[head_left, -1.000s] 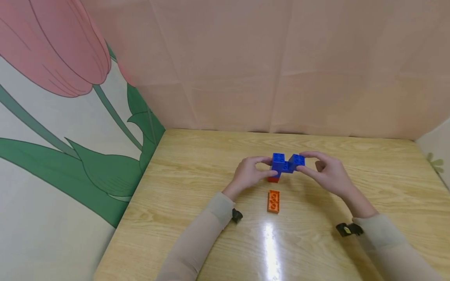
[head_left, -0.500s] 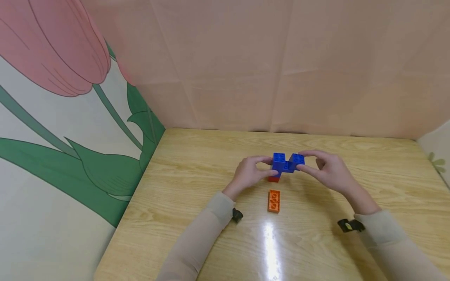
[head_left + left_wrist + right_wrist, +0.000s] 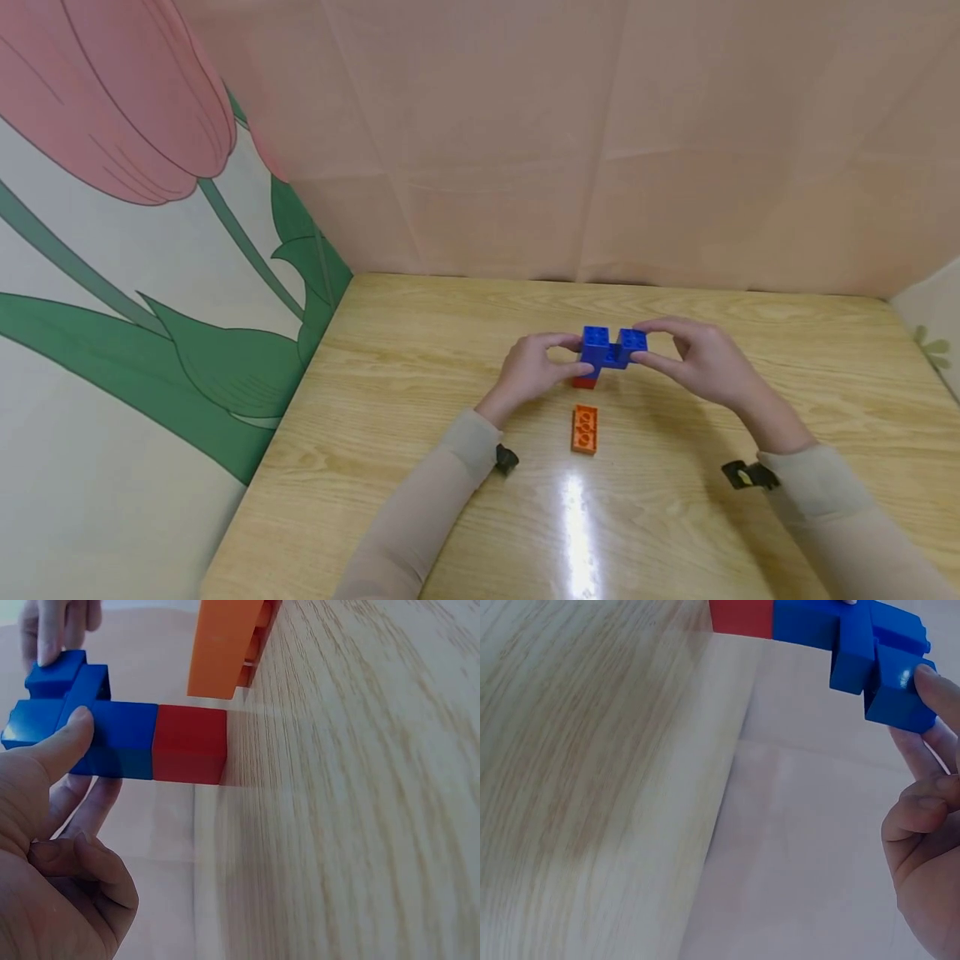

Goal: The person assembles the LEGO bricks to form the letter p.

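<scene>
A stack of toy building bricks stands upright on the table, with a red brick (image 3: 191, 742) at its foot and blue bricks (image 3: 596, 354) above. A blue crosspiece (image 3: 853, 660) juts from the stack to the right. My left hand (image 3: 528, 371) grips the stack's blue part between thumb and fingers. My right hand (image 3: 701, 362) pinches a small blue brick (image 3: 896, 690) at the crosspiece's outer end; whether it is fully seated I cannot tell. An orange brick (image 3: 584, 430) lies in front of the stack, its hollow underside up.
The wooden table (image 3: 420, 358) ends at a pink cloth backdrop (image 3: 487, 167). On the left stands a panel with a painted tulip (image 3: 135, 100). Light glares on the table (image 3: 577, 533) near the front.
My right hand has shifted slightly left with the small blue brick, which now sits straighter over the crosspiece. My left hand and the orange brick have stayed put.
</scene>
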A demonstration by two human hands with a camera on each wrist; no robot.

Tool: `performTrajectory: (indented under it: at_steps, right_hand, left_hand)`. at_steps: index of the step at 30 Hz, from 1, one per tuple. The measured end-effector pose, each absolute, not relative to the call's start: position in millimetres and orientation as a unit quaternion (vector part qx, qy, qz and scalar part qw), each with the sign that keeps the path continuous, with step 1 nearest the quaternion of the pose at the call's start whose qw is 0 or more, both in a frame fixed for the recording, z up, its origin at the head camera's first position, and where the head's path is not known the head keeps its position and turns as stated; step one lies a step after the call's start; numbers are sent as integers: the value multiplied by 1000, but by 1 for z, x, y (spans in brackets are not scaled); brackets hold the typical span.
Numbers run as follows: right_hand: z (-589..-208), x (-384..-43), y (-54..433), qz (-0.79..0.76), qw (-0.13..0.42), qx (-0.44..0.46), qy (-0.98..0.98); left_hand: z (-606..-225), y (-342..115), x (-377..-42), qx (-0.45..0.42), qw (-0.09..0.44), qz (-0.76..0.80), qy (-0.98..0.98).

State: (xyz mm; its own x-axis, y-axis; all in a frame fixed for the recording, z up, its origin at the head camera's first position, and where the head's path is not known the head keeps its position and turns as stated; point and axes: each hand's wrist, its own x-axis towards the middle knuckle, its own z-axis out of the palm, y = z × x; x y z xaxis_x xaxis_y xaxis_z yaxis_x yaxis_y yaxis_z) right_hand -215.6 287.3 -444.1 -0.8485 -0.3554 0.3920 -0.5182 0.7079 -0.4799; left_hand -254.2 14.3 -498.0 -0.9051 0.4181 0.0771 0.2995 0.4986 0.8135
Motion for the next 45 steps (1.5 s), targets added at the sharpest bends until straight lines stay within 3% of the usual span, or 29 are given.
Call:
performTrajectory:
  at_steps: [45]
  right_hand:
    - [-449, -212, 286, 273, 152, 238, -920]
  left_hand:
    - [-496, 14, -254, 203, 67, 449, 868]
